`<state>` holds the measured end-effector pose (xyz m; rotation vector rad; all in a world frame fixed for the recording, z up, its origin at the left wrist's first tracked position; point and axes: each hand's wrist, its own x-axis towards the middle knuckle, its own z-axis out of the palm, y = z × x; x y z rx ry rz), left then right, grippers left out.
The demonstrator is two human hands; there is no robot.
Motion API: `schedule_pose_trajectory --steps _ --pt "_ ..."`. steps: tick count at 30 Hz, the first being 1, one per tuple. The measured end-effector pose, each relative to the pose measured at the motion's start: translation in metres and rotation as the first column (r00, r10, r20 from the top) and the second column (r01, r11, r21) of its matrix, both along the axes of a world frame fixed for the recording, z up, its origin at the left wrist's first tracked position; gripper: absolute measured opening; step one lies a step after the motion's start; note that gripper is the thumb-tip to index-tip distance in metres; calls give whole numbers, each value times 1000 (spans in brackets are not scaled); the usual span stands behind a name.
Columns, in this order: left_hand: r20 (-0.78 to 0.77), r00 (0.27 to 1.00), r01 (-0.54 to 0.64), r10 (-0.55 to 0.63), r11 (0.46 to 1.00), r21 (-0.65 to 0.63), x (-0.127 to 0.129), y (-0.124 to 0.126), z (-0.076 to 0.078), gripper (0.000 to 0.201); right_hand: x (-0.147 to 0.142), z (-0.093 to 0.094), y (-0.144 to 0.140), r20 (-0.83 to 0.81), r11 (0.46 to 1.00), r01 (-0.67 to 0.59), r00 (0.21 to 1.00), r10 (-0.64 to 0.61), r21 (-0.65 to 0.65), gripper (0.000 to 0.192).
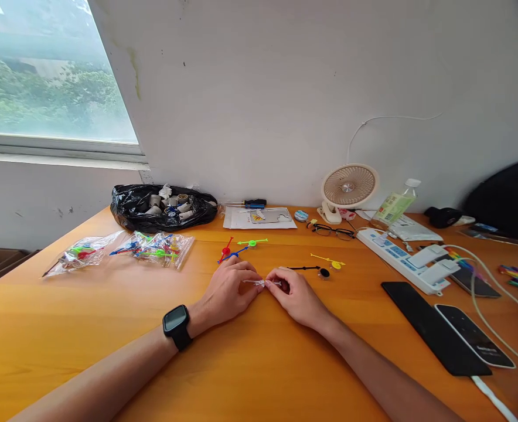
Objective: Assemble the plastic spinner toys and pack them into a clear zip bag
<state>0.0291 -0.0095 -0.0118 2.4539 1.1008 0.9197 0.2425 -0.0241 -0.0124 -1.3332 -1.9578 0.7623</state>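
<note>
Both hands meet at the middle of the orange table [109, 328]. My left hand [230, 290], with a black smartwatch [177, 326] on its wrist, and my right hand [295, 296] pinch a small clear plastic piece [261, 283] between their fingertips. Just beyond the hands lie loose plastic sticks with round ends: a red one [226, 250], a blue one [232, 254], a green one [252, 241], a black one [312, 269] and a yellow one [330, 261].
Two clear bags of coloured sticks [153, 247] lie at the left, with a black bag of small parts [162, 206] behind them. A screwdriver [250, 203], papers, glasses [333, 231], a small fan [349, 189], a power strip [406, 258] and phones [470, 334] fill the right side.
</note>
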Motion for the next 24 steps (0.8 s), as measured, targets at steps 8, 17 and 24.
schedule_pose_trajectory --steps 8,17,24 --pt "-10 999 -45 45 995 -88 1 2 2 12 4 2 2 -11 1000 11 1000 -10 18 19" --pt "207 976 -39 70 988 -149 -3 -2 5 23 36 14 13 -181 953 107 970 -163 -285 52" --pt "351 921 -159 169 986 -58 -9 -4 11 18 34 27 9 -419 887 46 869 -262 -460 75"
